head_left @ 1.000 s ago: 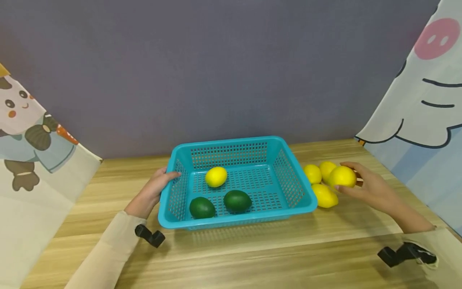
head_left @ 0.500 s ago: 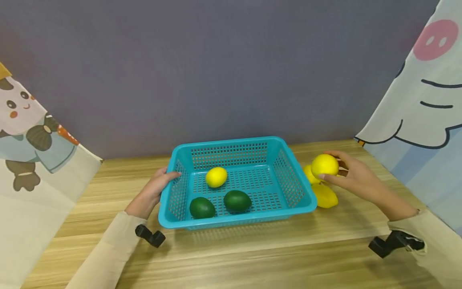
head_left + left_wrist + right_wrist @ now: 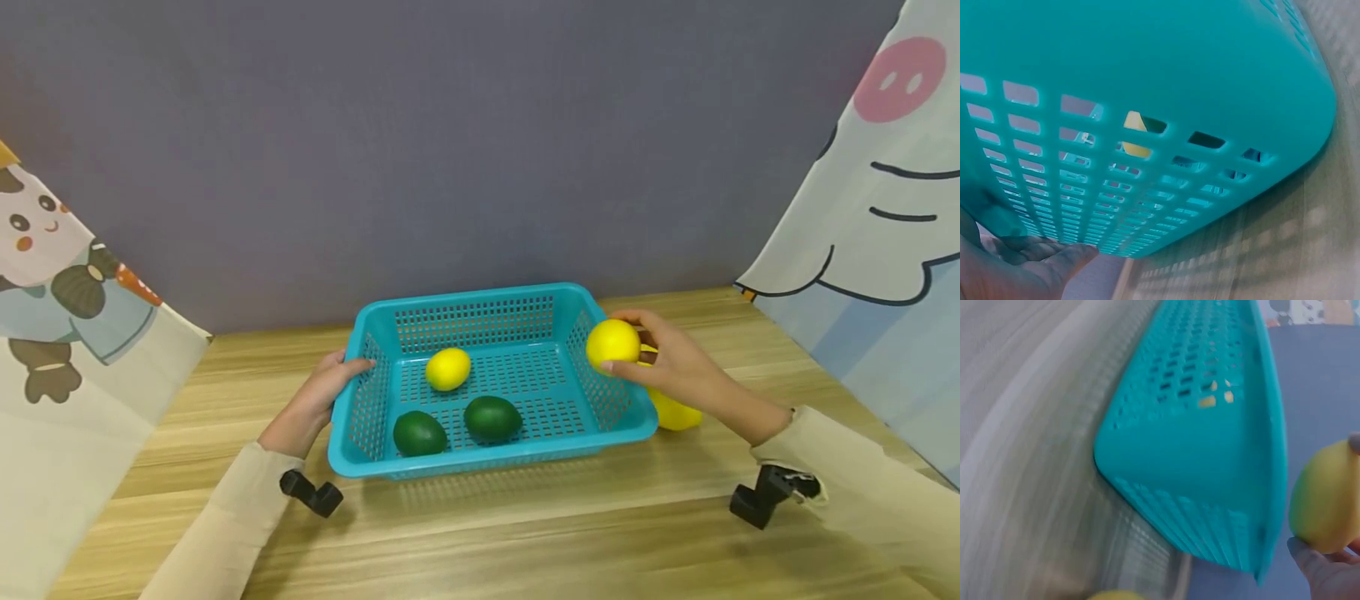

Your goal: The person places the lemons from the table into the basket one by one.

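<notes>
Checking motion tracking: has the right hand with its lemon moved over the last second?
Yes. The right hand, holding a lemon, has moved left from the table beside the basket to its right rim; the basket stayed put.

Showing a turquoise perforated basket [image 3: 480,321] on a light wood-grain table [image 3: 480,533], holding one yellow lemon [image 3: 448,368] and two dark green avocados [image 3: 492,417]. Showing another bright yellow lemon [image 3: 612,343] in the right hand [image 3: 667,362], beige sleeves [image 3: 217,533], a grey-purple wall [image 3: 450,142], and cartoon-printed cloths [image 3: 870,217] at both sides.
</notes>
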A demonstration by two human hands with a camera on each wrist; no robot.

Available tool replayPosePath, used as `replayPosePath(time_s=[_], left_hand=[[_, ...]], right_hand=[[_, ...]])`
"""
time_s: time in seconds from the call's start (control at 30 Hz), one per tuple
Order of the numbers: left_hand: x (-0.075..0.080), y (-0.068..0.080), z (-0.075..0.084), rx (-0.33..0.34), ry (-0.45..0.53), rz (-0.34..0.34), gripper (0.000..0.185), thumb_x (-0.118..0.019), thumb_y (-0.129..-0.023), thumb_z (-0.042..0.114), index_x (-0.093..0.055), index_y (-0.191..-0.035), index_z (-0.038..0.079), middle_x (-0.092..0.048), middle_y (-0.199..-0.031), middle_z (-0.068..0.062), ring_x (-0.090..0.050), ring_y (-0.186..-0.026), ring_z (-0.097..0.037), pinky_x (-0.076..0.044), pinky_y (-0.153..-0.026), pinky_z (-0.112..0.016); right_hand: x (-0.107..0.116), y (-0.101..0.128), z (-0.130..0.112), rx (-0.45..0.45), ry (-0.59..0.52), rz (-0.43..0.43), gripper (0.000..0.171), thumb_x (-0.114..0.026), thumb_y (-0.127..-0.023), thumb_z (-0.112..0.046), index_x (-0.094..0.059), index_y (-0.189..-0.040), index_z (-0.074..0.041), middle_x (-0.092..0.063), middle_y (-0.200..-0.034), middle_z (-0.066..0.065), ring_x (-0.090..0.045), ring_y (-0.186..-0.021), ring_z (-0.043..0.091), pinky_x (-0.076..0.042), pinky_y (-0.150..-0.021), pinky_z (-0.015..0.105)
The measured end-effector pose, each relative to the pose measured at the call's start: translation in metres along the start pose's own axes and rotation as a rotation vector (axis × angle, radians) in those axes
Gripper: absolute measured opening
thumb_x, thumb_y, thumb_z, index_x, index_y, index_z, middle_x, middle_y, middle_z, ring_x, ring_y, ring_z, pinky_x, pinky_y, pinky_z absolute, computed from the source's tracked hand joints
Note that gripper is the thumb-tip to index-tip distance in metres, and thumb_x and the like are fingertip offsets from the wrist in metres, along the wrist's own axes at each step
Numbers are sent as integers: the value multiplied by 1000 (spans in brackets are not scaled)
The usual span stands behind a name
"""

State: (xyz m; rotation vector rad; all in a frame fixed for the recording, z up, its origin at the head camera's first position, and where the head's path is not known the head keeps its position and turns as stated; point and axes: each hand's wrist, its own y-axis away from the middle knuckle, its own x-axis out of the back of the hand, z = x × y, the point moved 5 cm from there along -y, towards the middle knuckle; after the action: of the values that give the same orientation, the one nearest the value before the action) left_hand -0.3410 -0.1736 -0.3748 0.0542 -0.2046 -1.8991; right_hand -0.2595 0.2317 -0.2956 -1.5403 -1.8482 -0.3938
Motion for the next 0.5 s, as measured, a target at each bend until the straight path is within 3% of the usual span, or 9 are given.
replayPosePath(time_s=[0.1,0.27,0.5], left_hand=[[0,0,0,1,2,-4,53,-46,-95,10,-27,-138,-15,-67,-91,-5,-69,-78,-16,-58,-73,-35],[0,0,-1,11,4,-8,54,-46,-95,11,-26,-138,-15,-66,-90,-5,-69,-77,-16,-59,-72,-34],[0,1,0,14,4,0,55,-46,-95,10,-25,-139,-14,-66,-90,-4,-68,-78,-16,-58,-73,-35]], right_hand=[[-9,-4,-2,-6,-4,-29,63,-71,-84,-18,-38,-133,5,-47,-129,21,-52,-115,39,-53,-89,43],[-26,-10,-8,18,80,-100,66,-73,-82,-25,-40,-133,2,-52,-125,19,-56,-103,30,-55,-79,35],[-50,-17,-16,58,149,-212,70,-75,-80,-33,-42,-131,1,-56,-117,13,-56,-95,21,-54,-76,35]])
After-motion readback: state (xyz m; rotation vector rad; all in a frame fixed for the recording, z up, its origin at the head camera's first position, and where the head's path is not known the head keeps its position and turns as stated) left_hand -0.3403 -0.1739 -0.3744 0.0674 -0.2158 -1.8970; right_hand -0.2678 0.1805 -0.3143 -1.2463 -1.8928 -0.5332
